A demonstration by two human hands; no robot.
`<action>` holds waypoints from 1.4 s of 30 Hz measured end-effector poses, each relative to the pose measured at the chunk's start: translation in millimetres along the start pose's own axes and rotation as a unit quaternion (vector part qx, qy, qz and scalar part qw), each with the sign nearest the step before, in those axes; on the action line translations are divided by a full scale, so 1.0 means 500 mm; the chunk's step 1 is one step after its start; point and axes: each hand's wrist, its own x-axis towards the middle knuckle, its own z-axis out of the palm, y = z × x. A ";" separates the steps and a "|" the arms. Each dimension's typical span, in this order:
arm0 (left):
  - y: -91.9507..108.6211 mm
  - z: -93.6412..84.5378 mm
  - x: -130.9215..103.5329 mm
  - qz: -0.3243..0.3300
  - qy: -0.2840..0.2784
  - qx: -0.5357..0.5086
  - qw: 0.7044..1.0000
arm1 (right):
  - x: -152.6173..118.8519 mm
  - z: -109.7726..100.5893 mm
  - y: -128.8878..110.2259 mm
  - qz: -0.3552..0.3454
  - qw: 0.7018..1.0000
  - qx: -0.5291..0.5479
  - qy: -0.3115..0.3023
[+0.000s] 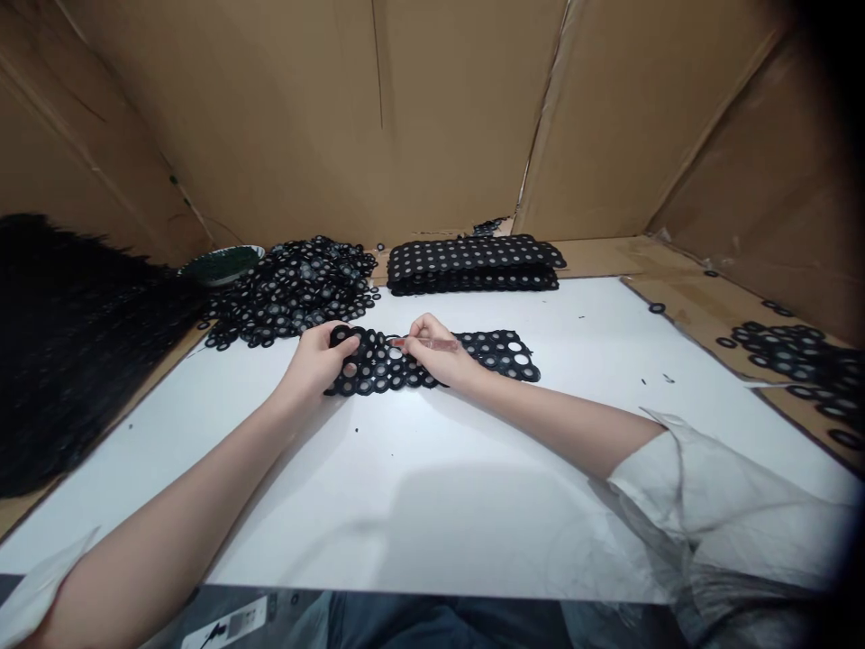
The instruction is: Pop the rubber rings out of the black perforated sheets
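Note:
A black strip of joined rings [496,350] lies across the white board in front of me. My left hand [320,359] pinches its left end between thumb and fingers, and that end is lifted slightly. My right hand [438,351] is closed on a slim tool with a clear reddish handle [439,344]. The tool points left, its tip at the rings near the strip's middle; the tip is too fine to make out. Larger round holes show at the strip's right end.
Behind my left hand is a heap of loose black rings [297,293], beside a bowl [223,263]. Stacked finished-looking ring panels [473,261] lie at the back. A dark fibrous pile [74,361] stands left, more rings [784,351] right. Cardboard walls [446,117] enclose the white board [405,505].

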 end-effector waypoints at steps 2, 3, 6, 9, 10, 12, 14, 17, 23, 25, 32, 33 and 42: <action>0.016 0.015 -0.018 0.047 0.006 0.042 0.998 | -0.004 0.003 -0.003 -0.017 1.000 -0.026 0.001; 0.023 0.021 -0.026 0.070 0.007 0.066 0.995 | -0.005 0.005 -0.004 -0.025 0.999 -0.034 -0.001; 0.034 0.030 -0.042 0.112 0.005 0.134 0.985 | -0.006 0.009 -0.007 -0.055 0.997 -0.053 -0.001; 0.035 0.027 -0.048 0.130 -0.004 0.170 0.977 | -0.007 0.012 -0.010 -0.077 0.995 -0.066 -0.002; 0.034 0.026 -0.049 0.133 -0.004 0.176 0.975 | -0.008 0.012 -0.011 -0.078 0.994 -0.072 -0.002; 0.033 0.024 -0.051 0.134 -0.003 0.179 0.975 | -0.009 0.014 -0.012 -0.083 0.993 -0.087 0.004; 0.033 0.024 -0.055 0.133 -0.007 0.173 0.976 | -0.010 0.016 -0.012 -0.095 0.990 -0.105 0.008; 0.031 0.025 -0.055 0.128 -0.021 0.147 0.981 | -0.008 0.018 -0.013 -0.104 0.987 -0.122 0.006; 0.013 0.003 -0.012 0.046 0.008 0.053 0.998 | 0.001 0.012 -0.018 -0.001 0.987 -0.156 0.029; 0.004 -0.007 0.005 0.020 0.035 0.045 0.998 | 0.001 0.009 -0.017 0.014 0.990 -0.134 0.039; -0.014 -0.014 0.021 -0.010 0.059 0.066 0.996 | 0.014 -0.015 -0.007 0.075 0.997 0.011 -0.026; -0.014 -0.012 0.020 -0.017 0.062 0.063 0.996 | 0.016 -0.020 -0.007 0.085 0.995 0.031 -0.037; -0.014 -0.007 0.016 -0.027 0.054 0.014 0.998 | 0.017 -0.033 -0.008 0.081 0.994 0.033 -0.070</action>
